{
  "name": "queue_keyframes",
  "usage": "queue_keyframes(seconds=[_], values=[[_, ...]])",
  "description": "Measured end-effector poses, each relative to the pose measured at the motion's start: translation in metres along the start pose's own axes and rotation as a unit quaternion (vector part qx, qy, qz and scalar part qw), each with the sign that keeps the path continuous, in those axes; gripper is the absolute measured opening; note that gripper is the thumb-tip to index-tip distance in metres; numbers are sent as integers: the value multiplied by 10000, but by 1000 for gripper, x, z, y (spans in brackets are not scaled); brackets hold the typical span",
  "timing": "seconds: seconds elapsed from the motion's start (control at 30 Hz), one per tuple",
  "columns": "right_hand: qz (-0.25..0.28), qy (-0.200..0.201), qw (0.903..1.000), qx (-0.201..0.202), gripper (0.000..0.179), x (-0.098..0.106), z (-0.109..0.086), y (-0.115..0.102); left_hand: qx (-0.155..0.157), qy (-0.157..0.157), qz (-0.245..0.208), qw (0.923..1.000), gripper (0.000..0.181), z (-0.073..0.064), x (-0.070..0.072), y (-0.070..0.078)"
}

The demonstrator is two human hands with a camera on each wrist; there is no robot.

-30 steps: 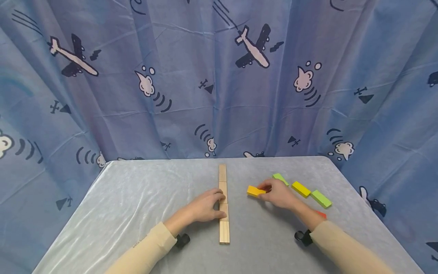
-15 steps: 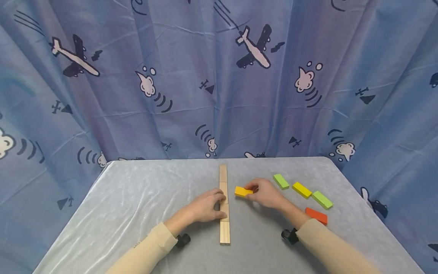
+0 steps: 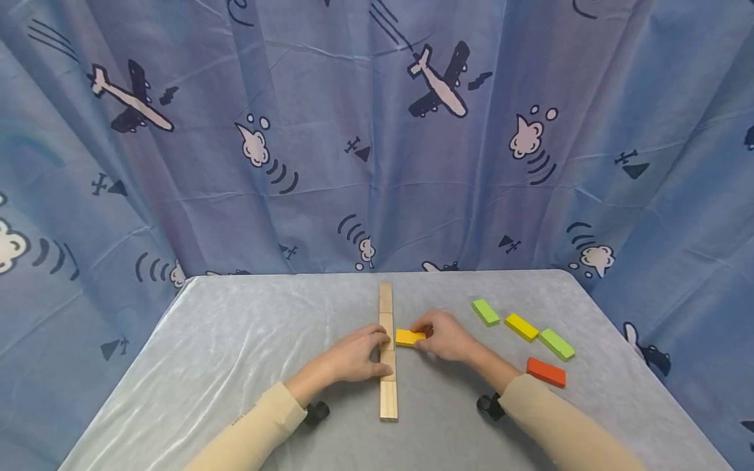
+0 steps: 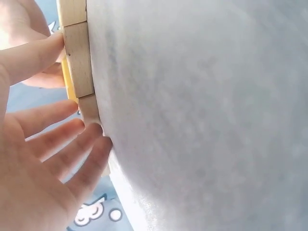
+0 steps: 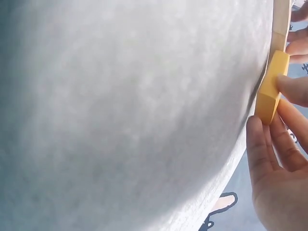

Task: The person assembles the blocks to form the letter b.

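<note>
Plain wooden blocks lie end to end in a straight row running away from me on the table. My left hand rests on the middle of that row with its thumb and fingertips; the fingers look fairly straight in the left wrist view. Just right of the row, a yellow-orange block lies crosswise, its left end very close to the wood. My right hand pinches this block near its right end between thumb and fingers, as the right wrist view also shows.
On the right of the grey-white cloth-covered table lie a green block, a yellow block, a second green block and a red block. A blue curtain hangs behind the table.
My right hand has moved left with the yellow-orange block, bringing it up close to the wooden row. The red block has come into full view. My left hand stays in place.
</note>
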State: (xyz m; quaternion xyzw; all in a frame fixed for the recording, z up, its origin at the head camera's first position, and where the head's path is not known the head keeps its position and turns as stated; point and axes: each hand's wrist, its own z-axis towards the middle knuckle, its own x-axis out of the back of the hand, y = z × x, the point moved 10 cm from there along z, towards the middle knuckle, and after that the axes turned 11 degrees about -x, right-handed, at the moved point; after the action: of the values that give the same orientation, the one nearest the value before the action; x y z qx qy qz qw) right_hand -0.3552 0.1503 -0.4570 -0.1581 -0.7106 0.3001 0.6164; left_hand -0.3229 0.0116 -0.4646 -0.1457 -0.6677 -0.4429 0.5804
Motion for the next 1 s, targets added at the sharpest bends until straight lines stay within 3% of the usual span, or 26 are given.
queue_keyframes(seconds=[0.4,0.67,1.0], values=[[-147,-56,9997,-200,23,-6,2,0,2,45,-289,9996,60,1,1,2],[-207,-64,9997,-83,25,-8,2,-1,-3,74,-451,9990,58,1,2,0],[-8,-67,9997,-238,26,-6,-1,2,-13,13,-305,9995,56,2,-1,0]])
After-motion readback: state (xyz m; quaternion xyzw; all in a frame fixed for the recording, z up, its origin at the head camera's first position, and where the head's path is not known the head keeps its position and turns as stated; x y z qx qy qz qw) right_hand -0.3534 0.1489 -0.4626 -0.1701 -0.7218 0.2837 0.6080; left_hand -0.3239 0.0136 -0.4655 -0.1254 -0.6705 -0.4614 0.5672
